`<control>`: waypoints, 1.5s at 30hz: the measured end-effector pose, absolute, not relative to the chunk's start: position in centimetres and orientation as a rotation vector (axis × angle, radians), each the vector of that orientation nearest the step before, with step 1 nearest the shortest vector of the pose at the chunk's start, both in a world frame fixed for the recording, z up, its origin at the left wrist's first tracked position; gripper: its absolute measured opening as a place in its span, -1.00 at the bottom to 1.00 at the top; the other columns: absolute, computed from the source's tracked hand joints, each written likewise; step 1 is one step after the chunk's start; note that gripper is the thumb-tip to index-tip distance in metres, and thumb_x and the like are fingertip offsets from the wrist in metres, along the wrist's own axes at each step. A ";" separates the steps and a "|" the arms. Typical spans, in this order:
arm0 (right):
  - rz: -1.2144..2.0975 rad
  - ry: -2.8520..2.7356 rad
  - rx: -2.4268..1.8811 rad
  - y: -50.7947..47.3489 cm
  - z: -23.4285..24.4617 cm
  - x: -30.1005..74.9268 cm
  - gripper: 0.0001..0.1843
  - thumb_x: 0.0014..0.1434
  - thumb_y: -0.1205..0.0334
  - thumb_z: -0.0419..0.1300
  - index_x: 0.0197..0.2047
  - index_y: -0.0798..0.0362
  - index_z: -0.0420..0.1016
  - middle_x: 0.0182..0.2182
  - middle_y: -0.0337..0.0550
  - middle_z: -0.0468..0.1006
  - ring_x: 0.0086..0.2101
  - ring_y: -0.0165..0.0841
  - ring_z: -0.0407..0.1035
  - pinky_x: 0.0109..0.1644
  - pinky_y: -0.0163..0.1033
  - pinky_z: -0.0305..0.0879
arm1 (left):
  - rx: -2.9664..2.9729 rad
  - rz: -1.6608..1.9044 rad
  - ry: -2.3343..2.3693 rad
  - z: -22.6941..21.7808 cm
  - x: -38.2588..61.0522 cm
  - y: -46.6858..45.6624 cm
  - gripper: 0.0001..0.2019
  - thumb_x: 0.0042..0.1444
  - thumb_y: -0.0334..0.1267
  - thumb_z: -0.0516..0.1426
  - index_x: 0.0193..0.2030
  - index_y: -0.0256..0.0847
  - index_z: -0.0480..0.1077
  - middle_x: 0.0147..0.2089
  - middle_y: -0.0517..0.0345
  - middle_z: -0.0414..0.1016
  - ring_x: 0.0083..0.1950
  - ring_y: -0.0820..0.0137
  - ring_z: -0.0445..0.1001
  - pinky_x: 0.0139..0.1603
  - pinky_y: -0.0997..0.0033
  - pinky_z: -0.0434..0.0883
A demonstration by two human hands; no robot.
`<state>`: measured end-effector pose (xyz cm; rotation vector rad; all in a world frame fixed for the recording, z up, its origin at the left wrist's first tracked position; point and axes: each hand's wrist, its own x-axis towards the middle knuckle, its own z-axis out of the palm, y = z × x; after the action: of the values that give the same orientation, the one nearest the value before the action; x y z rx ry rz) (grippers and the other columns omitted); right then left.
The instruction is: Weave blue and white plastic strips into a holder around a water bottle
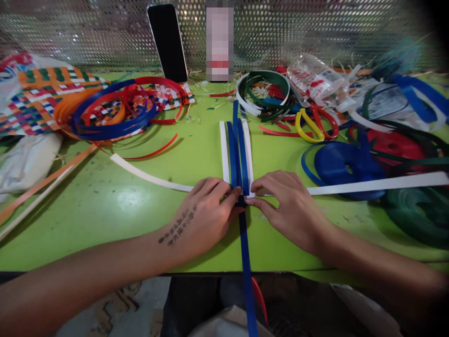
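Note:
Several blue strips [236, 140] and white strips [224, 150] run lengthwise, side by side, on the green table [147, 238]. One blue strip [246, 262] hangs down over the table's front edge. A long white strip [368, 186] lies crosswise through them, its ends reaching out left and right. My left hand [213, 206] is closed, thumb and fingers pressed on the crossing. From the right, my right hand [287, 201] pinches the edge of the crossing, where a white strip passes. Fingers partly hide the crossing itself.
Coiled red, blue and orange strips [115, 110] and a woven checked piece [31, 107] lie at left. Behind stands a phone [168, 44] against perforated metal. At right are scissors [317, 124], a plastic bottle [319, 82], a blue roll [345, 164] and a green roll [421, 213].

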<state>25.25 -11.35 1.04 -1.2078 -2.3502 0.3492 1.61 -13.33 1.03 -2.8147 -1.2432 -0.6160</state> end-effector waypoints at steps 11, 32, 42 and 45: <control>0.431 -2.367 -1.225 -11.0 0.8 25.6 -0.85 0.37 0.25 0.45 -0.03 0.02 0.61 -0.11 -0.07 0.72 -0.04 -0.05 0.55 0.09 0.05 0.35 | -2.854 -0.611 -1.441 0.9 1.7 -13.2 -0.59 0.43 -0.21 0.28 0.31 -0.38 0.47 0.02 -0.13 0.57 0.04 0.02 0.52 0.07 -0.04 0.55; 0.481 -2.356 -1.329 -10.7 0.7 25.8 -0.87 0.41 0.14 0.42 -0.05 -0.04 0.61 -0.08 -0.05 0.70 -0.01 -0.04 0.51 0.11 0.10 0.34 | -2.905 -0.660 -1.470 1.1 1.5 -13.0 -0.72 0.45 -0.23 0.26 0.21 -0.26 0.45 0.07 -0.09 0.60 0.06 0.05 0.52 0.08 0.00 0.55; 0.484 -2.370 -1.288 -10.7 0.9 25.7 -0.89 0.42 0.18 0.40 -0.06 0.00 0.60 -0.09 -0.06 0.69 -0.04 -0.06 0.52 0.11 0.08 0.36 | -2.928 -0.685 -1.437 1.2 1.4 -12.8 -0.69 0.44 -0.24 0.27 0.24 -0.31 0.49 0.04 -0.09 0.60 0.04 0.07 0.52 0.09 0.00 0.57; 0.493 -2.378 -1.288 -10.7 0.9 25.7 -0.88 0.40 0.19 0.42 -0.06 -0.01 0.61 -0.10 -0.06 0.70 -0.04 -0.05 0.53 0.10 0.08 0.38 | -2.926 -0.687 -1.427 1.0 1.4 -12.7 -0.67 0.46 -0.23 0.24 0.28 -0.30 0.49 0.04 -0.09 0.60 0.03 0.08 0.51 0.10 0.00 0.57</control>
<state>25.73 -10.70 0.94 -1.2881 -2.3777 0.4929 1.35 -12.69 1.02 -2.9263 -1.4270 -0.6872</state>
